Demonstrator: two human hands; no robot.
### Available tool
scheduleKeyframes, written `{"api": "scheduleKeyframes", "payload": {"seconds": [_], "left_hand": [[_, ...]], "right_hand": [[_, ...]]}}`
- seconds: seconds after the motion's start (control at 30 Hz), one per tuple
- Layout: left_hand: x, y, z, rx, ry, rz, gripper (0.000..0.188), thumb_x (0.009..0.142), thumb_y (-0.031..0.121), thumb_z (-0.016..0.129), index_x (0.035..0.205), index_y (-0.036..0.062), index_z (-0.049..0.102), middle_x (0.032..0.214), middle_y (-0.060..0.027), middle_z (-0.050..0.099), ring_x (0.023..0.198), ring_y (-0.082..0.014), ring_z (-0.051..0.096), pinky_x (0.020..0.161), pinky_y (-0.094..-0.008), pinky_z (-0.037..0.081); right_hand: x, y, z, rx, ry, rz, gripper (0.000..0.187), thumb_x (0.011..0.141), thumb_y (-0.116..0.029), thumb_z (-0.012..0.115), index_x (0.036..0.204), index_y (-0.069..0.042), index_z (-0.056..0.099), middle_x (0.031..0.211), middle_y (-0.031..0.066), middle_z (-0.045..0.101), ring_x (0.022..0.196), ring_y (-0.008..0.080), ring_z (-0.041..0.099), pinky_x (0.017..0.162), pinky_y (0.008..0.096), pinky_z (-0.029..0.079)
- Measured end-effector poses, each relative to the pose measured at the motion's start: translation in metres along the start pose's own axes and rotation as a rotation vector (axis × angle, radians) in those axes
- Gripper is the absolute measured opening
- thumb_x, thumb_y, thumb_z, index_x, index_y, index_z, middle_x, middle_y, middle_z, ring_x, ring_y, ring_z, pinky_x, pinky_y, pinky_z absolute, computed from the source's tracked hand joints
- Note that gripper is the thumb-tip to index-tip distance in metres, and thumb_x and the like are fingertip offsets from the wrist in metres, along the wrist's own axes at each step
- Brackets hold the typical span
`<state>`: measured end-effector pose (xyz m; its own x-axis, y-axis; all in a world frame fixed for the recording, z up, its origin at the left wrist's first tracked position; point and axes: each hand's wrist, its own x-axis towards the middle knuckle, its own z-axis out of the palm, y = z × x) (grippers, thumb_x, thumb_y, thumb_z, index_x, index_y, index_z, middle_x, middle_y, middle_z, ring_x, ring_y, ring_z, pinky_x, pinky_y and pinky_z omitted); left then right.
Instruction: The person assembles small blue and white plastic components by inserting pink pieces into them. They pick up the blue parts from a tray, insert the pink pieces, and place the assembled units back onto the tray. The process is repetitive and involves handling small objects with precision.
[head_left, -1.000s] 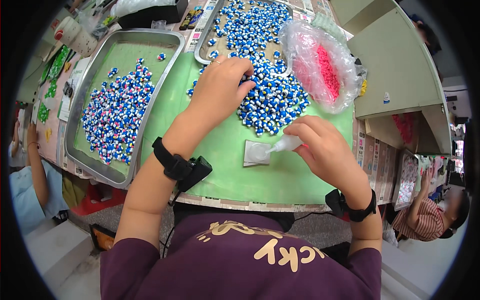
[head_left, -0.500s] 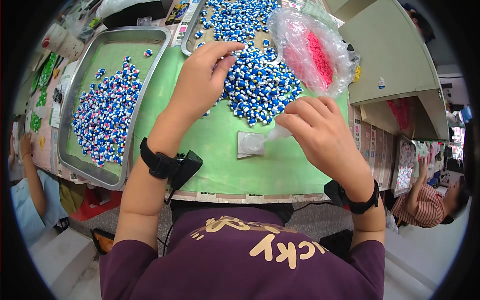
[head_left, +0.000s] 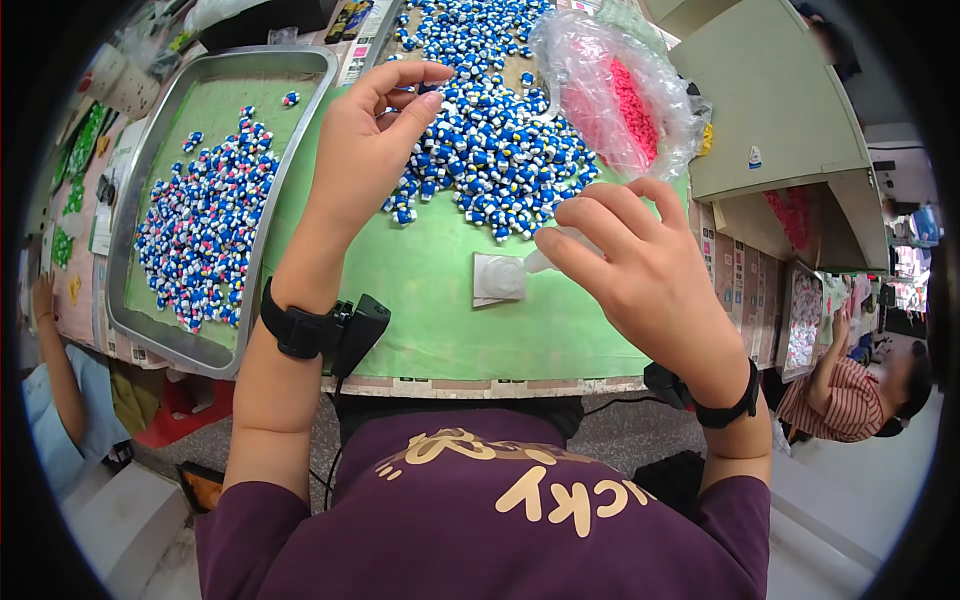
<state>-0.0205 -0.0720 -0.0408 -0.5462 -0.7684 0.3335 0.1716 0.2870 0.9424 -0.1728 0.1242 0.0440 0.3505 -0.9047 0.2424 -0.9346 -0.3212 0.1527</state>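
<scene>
"Bottle (head_left: 538,262), where is it?"
"Right hand (head_left: 640,260) holds it, just beside the square pad (head_left: 498,280), toward the front edge of the table (head_left: 440,345)."
"And the left hand (head_left: 368,138)?"
"It is beside the blue pieces (head_left: 510,170), thumb and finger narrowly apart; whether it holds one, I cannot tell."

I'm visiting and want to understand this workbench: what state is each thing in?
Left hand: partly curled, grip unclear
Right hand: closed on white bottle
Square pad: flat on green mat
White bottle: tilted, tip near the pad
Left tray: partly filled with blue-and-white pieces
Loose pile: heaped on the mat
Plastic bag: crumpled, pink pieces inside
</scene>
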Motion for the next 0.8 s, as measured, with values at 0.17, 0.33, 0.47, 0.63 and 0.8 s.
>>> {"api": "scheduleKeyframes", "payload": {"seconds": [0.17,0.33,0.47,0.63,0.8], "left_hand": [[-0.0005,0.0050,-0.0001,-0.014,0.004,-0.006,0.022,0.089,0.008,0.064,0.110,0.0038,0.067,0.095,-0.0006,0.067,0.081,-0.0051,0.058,0.073,-0.0195,0.047],[-0.0002,0.0046,-0.0036,0.052,0.003,0.035,0.022,0.088,0.007,0.064,0.109,0.0026,0.067,0.096,-0.0010,0.068,0.083,-0.0058,0.060,0.075,-0.0207,0.048],[0.0000,0.0041,-0.0026,0.007,0.004,0.026,0.019,0.088,0.006,0.064,0.106,0.0021,0.066,0.097,-0.0012,0.068,0.083,-0.0057,0.060,0.075,-0.0210,0.048],[-0.0008,0.0067,-0.0019,-0.021,0.000,0.000,0.016,0.088,0.005,0.064,0.103,0.0018,0.065,0.097,-0.0018,0.068,0.085,-0.0059,0.060,0.076,-0.0205,0.048],[0.0003,0.0057,-0.0025,-0.046,0.001,-0.002,0.016,0.087,0.004,0.065,0.102,0.0010,0.063,0.100,-0.0037,0.067,0.086,-0.0071,0.060,0.078,-0.0207,0.048]], "right_hand": [[0.0003,-0.0012,-0.0006,-0.016,0.010,-0.002,0.014,0.073,-0.013,0.062,0.087,-0.012,0.060,0.086,-0.0003,0.052,0.094,0.0155,0.055,0.089,0.0392,0.042],[0.0000,-0.0024,-0.0022,-0.034,0.009,-0.005,0.015,0.072,-0.013,0.062,0.087,-0.012,0.060,0.086,-0.0008,0.052,0.094,0.0153,0.055,0.089,0.0393,0.042],[0.0005,-0.0043,-0.0017,-0.044,0.016,-0.003,0.015,0.072,-0.013,0.062,0.087,-0.012,0.060,0.085,-0.0012,0.052,0.093,0.0148,0.055,0.089,0.0392,0.041],[-0.0001,-0.0040,-0.0026,-0.024,-0.003,0.006,0.015,0.072,-0.012,0.062,0.087,-0.012,0.060,0.085,-0.0010,0.052,0.092,0.0146,0.055,0.089,0.0391,0.041],[-0.0057,0.0021,0.0015,0.025,0.020,0.034,0.017,0.074,-0.010,0.061,0.091,-0.012,0.059,0.088,0.0000,0.054,0.093,0.0159,0.056,0.088,0.0382,0.041]]}}
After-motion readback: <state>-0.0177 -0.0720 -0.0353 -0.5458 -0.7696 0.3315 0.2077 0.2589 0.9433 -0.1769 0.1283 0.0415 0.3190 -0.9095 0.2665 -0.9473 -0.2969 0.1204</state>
